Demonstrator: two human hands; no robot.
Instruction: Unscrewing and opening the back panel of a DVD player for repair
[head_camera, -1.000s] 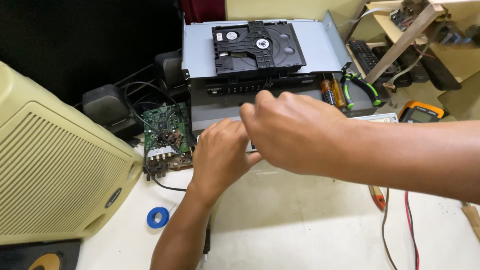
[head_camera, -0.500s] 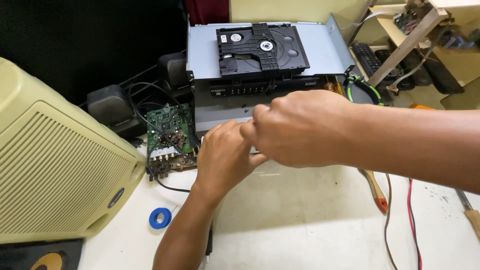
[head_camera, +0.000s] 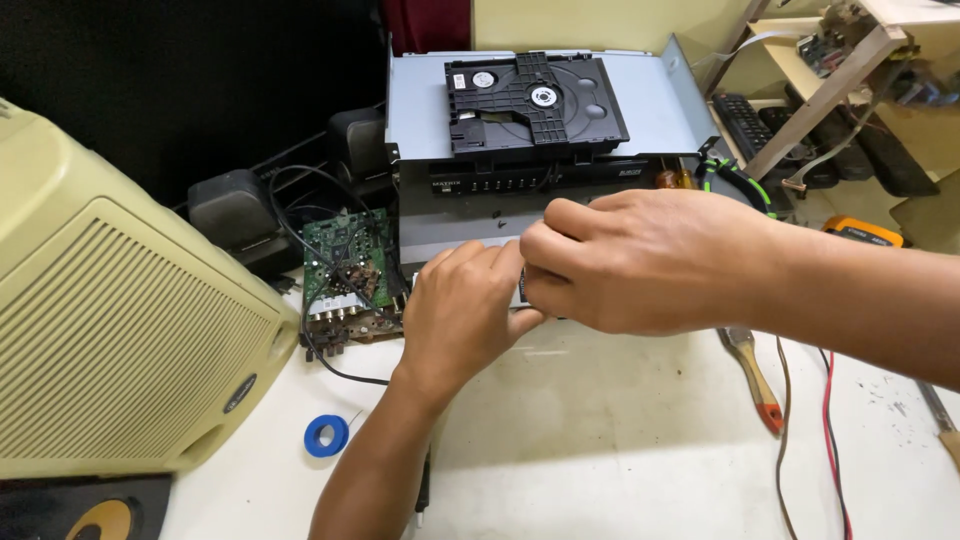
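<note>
My left hand (head_camera: 465, 312) and my right hand (head_camera: 640, 262) meet over the white table, just in front of an opened grey disc player (head_camera: 425, 110). Both have their fingers curled around a small grey part (head_camera: 520, 290); only a sliver of it shows between them. The right hand reaches in from the right and partly covers the left hand's fingers. A black disc drive (head_camera: 535, 100) lies on top of the player's chassis. Just left of my left hand a green circuit board (head_camera: 345, 260) with black cables rests on the table.
A large beige speaker (head_camera: 120, 340) fills the left side. A blue tape roll (head_camera: 326, 435) lies near my left forearm. Small black speakers (head_camera: 230, 205) stand behind the board. On the right are an orange-handled tool (head_camera: 760, 385), red and black leads (head_camera: 830, 430), a yellow multimeter (head_camera: 860, 232) and green-handled pliers (head_camera: 740, 180).
Both hands stay joined at the same spot in front of the player. The right hand has closed tighter over the left hand's fingers. The camera has shifted slightly.
</note>
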